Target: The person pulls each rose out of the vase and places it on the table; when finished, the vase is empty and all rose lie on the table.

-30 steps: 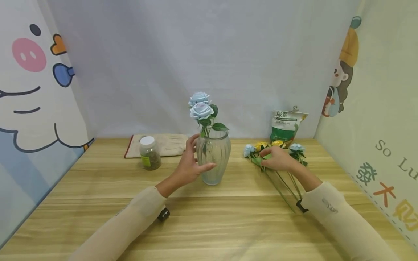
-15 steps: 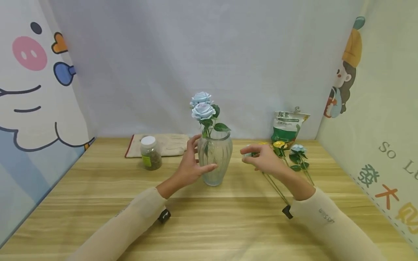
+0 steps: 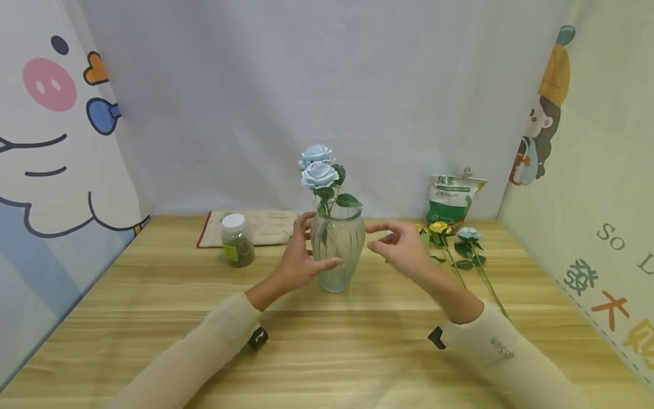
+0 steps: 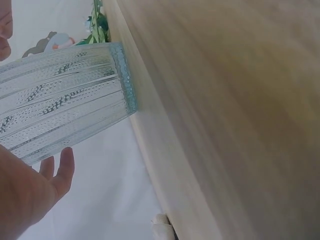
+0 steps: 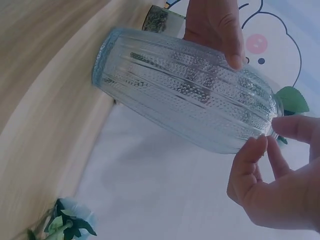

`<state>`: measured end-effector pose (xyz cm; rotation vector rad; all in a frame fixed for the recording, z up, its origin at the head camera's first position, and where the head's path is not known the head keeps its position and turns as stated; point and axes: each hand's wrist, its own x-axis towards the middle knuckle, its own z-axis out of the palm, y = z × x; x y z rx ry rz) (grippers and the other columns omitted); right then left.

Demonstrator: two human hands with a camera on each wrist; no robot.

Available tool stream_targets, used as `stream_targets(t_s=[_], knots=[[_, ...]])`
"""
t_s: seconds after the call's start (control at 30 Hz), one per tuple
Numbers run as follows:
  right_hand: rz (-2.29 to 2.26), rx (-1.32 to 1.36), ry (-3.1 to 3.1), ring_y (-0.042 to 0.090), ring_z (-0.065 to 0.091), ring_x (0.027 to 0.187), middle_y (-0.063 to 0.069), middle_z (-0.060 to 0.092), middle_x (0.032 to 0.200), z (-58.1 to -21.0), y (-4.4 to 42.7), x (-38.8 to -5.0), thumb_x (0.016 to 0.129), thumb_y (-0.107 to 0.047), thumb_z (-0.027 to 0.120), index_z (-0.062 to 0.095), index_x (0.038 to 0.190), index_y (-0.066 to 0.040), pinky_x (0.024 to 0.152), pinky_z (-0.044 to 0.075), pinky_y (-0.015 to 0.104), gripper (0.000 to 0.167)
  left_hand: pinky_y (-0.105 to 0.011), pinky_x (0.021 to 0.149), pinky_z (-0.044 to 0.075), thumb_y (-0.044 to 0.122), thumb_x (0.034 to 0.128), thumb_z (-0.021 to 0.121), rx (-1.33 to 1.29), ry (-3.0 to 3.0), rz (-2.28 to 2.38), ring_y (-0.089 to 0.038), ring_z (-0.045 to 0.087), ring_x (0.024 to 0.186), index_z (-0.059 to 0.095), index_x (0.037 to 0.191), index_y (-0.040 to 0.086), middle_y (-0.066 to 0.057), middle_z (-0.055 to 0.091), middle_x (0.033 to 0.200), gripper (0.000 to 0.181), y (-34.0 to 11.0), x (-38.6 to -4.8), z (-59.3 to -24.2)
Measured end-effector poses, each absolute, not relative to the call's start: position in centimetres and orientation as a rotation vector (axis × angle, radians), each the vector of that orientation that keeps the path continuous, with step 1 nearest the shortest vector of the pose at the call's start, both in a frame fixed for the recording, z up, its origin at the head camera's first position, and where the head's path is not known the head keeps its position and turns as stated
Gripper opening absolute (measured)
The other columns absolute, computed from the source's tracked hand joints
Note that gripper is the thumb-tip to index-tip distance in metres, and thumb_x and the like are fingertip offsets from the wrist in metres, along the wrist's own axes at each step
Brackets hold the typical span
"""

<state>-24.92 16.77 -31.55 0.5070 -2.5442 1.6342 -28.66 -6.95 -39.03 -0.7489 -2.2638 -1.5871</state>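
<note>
Left hand [image 3: 298,255] grips the glass vase [image 3: 339,255], upright on the table [image 3: 337,352] with two blue roses [image 3: 319,173] in it. I see the right hand [image 3: 406,250], fingers loosely bent, holding nothing, near its rim. I read 尿素 on the bag [image 3: 452,199], "So" and 發大 on the right wall [image 3: 592,170]; the jar's [image 3: 237,244] label [image 3: 231,253] defeats me.

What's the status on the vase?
Left hand holds vase. Right hand beside it, contact unclear. Vase upright, blue roses in it. Leaf above rim might snag.
</note>
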Motion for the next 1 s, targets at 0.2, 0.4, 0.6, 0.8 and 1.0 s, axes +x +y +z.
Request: stream_targets(t_s=[0.2,0.4,0.6,0.8,1.0], knots=[[1.602,0.535,-2.443,0.023,0.064,0.080,0.018,0.065,0.117,-31.5,16.1,-24.4,0.091,-0.001,0.065,0.068,0.118,-0.001,0.054,0.050,0.030,0.028,-0.054,0.086,0.053,0.019,0.0777,0.087,-0.738,-2.286,-1.593,-0.038,0.050,0.121,0.015,0.150,0.016,-0.023,0.035,0.148,0.102,-6.9,-28.7,-38.7],[1.604,0.605,-2.348,0.036,0.063,0.103,0.017,0.059,0.129,-31.4,15.7,-23.5,0.091,0.003,0.064,0.062,0.124,0.001,0.050,0.046,0.027,0.034,-0.052,0.083,0.055,0.018,0.0765,0.087,-0.753,-2.290,-1.594,-0.040,0.051,0.122,0.015,0.152,0.016,-0.022,0.035,0.150,0.105,-6.8,-28.4,-38.4],[1.618,0.619,-2.261,0.034,0.063,0.100,0.018,0.057,0.130,-31.1,15.0,-23.1,0.089,0.005,0.063,0.058,0.127,0.001,0.050,0.043,0.023,0.038,-0.048,0.080,0.056,0.016,0.0745,0.089,-0.753,-2.288,-1.589,-0.037,0.052,0.120,0.017,0.154,0.019,-0.018,0.036,0.149,0.107,-6.9,-28.4,-38.0],[1.643,0.666,-2.189,0.032,0.064,0.090,0.018,0.056,0.128,-30.5,14.0,-22.7,0.088,0.007,0.062,0.057,0.127,0.002,0.050,0.044,0.023,0.040,-0.051,0.084,0.054,0.017,0.0740,0.089,-0.767,-2.291,-1.571,-0.038,0.052,0.121,0.017,0.153,0.017,-0.019,0.036,0.150,0.107,-6.9,-28.6,-37.9],[1.432,0.777,-2.150,0.025,0.058,0.100,0.012,0.057,0.124,-29.9,12.6,-23.3,0.084,0.007,0.066,0.066,0.116,-0.001,0.073,0.051,0.034,0.033,-0.053,0.088,0.052,0.020,0.0758,0.087,-0.747,-2.299,-1.566,-0.038,0.049,0.124,0.017,0.152,0.015,-0.021,0.036,0.149,0.104,-6.7,-28.5,-37.9]])
